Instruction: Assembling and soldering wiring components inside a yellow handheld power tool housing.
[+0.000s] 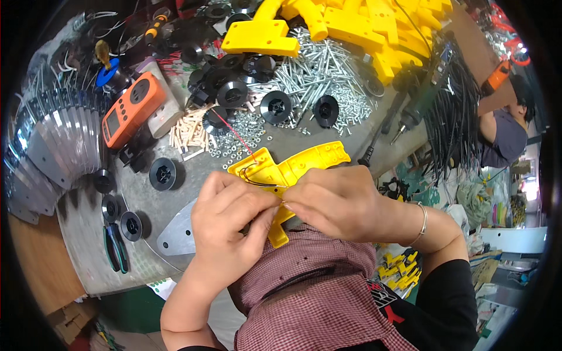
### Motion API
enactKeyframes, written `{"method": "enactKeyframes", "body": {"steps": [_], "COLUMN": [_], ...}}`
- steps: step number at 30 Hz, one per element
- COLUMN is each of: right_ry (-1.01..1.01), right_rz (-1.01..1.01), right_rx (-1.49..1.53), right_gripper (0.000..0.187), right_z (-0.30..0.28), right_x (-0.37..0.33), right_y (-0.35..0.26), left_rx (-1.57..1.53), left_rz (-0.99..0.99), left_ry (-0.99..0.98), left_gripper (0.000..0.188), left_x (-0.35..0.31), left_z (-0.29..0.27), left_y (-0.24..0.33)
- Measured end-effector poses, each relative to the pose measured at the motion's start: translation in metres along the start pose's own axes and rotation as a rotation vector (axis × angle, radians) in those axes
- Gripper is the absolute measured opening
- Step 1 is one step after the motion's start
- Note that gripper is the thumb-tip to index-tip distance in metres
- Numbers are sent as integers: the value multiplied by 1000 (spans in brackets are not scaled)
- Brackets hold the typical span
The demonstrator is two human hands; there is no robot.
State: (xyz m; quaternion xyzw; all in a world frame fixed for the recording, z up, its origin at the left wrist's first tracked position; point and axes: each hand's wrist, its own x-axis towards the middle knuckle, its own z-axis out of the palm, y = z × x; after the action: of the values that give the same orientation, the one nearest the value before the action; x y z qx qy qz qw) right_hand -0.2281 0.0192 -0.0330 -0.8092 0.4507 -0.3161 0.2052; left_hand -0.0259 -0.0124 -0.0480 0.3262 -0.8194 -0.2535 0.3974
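A yellow plastic housing half lies open at the table's near edge, its hollow side facing up. Thin black wires curve out of it toward my fingertips, and a red wire runs from it up to the left. My left hand is closed in a pinch over the housing's left side; what is between its fingertips is too small to tell. Opposite it, my right hand pinches at the end of the black wires. The fingertips of both hands almost meet and hide part of the housing.
Behind the housing are piles of screws, nuts and black spools. Yellow housings are heaped at the back. At left are an orange meter, pliers and metal plates. A power screwdriver lies right; another person sits beyond.
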Motion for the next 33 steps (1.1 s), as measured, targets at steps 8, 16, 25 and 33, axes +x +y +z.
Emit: {"method": "enactKeyframes", "body": {"steps": [8,16,25,33], "right_ry": [-236,-178,-108,-534], "right_rz": [317,339,113,731], "right_rx": [480,388,-52,511], "right_gripper": [14,9,12,7], "right_z": [-8,-39,-54,-78], "right_x": [2,-1,-6,11], "right_y": [9,25,52,53], "left_rx": [114,91,202,24], "left_rz": [88,41,11,-58], "left_ry": [-10,-89,-74,12], "left_gripper": [20,23,22,16], "left_x": [-6,-3,-17,8], "left_z": [6,2,-3,-23], "left_y": [2,8,6,7]}}
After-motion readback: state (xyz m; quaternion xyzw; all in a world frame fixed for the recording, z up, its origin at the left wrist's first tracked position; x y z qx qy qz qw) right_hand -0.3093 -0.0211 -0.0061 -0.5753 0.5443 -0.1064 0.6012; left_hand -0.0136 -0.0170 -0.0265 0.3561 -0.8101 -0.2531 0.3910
